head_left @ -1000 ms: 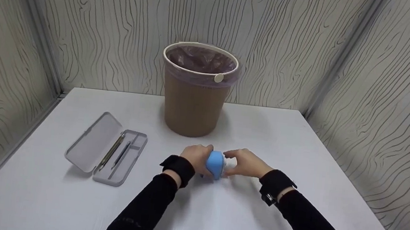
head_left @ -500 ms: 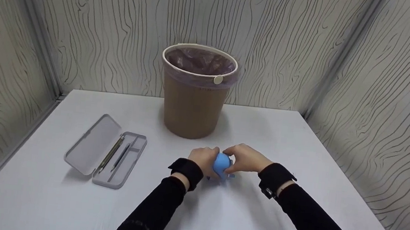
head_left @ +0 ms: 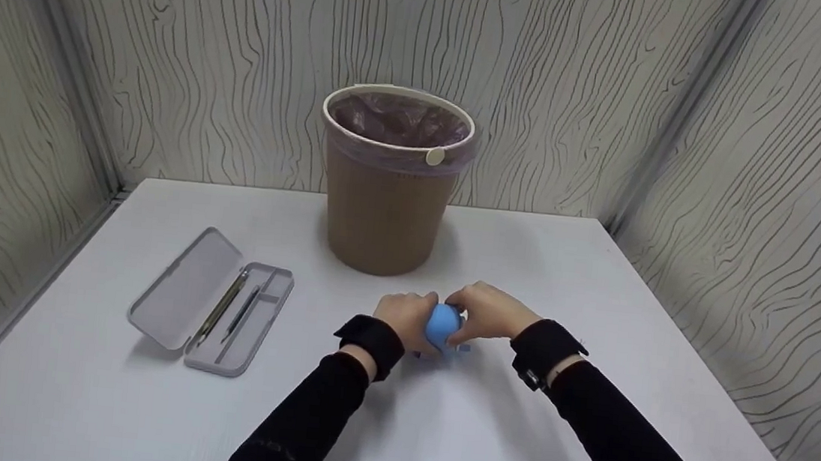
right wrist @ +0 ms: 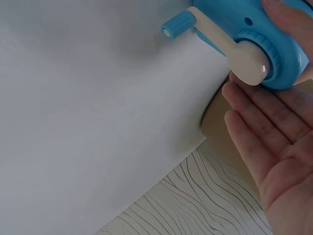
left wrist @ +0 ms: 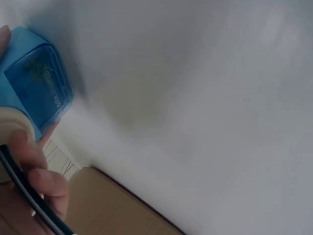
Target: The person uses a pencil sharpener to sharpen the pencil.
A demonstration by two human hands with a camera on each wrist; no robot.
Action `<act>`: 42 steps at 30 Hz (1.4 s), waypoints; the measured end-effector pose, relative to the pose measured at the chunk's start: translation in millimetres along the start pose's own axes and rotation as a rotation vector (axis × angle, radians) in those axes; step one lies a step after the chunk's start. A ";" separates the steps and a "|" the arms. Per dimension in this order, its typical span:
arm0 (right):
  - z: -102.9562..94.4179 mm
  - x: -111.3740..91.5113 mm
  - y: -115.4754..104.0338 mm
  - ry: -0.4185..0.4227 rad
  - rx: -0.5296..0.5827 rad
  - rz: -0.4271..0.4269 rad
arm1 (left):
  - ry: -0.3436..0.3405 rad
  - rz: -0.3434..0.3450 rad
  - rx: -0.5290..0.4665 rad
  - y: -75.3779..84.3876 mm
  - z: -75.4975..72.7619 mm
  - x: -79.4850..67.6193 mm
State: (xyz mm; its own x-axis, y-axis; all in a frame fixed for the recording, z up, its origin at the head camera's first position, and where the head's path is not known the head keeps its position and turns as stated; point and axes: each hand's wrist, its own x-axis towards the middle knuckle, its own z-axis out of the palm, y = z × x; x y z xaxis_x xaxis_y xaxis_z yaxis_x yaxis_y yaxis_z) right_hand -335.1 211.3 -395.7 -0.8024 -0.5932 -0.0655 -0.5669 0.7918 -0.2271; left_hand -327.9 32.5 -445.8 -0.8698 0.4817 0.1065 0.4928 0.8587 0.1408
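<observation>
A blue hand-crank pencil sharpener [head_left: 443, 325] is held between both hands, close over the white table. In the left wrist view its see-through blue drawer [left wrist: 41, 85] shows at the left edge, beside a round cream part [left wrist: 14, 122]. Curled fingers of my left hand [head_left: 405, 320] grip it from the left, overlapping the cream part. From the other side, my right hand [head_left: 496, 314] pinches the body, thumb on one face and fingers along the opposite one. The right wrist view shows the cream crank arm [right wrist: 220, 39] with its blue knob [right wrist: 178, 24], free of the fingers.
Behind the hands stands a brown bin [head_left: 386, 213] with a purple liner folded over its cream rim. An open grey pencil case [head_left: 186, 292] lies left on the white table [head_left: 99, 411], holding two pencil-like items [head_left: 242, 314]. Wood-patterned panels [head_left: 560, 87] enclose the table.
The sharpener has turned in the hands, so its rounded blue end now shows and its white side is hidden from the head view. The left hand has shifted slightly right; the hands are closer together.
</observation>
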 end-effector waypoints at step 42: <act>3.9 3.7 -2.1 -0.045 0.062 0.154 | 0.277 0.090 -0.339 -77.0 -10.9 -60.2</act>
State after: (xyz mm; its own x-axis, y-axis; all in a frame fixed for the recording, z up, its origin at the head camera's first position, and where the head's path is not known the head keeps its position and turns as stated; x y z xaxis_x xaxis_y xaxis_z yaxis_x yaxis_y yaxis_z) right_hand -336.1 206.9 -399.3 -0.8688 -0.4727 -0.1477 -0.4242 0.8642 -0.2706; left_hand -313.2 -64.5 -452.3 -0.8068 0.4473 0.3861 0.5863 0.6873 0.4288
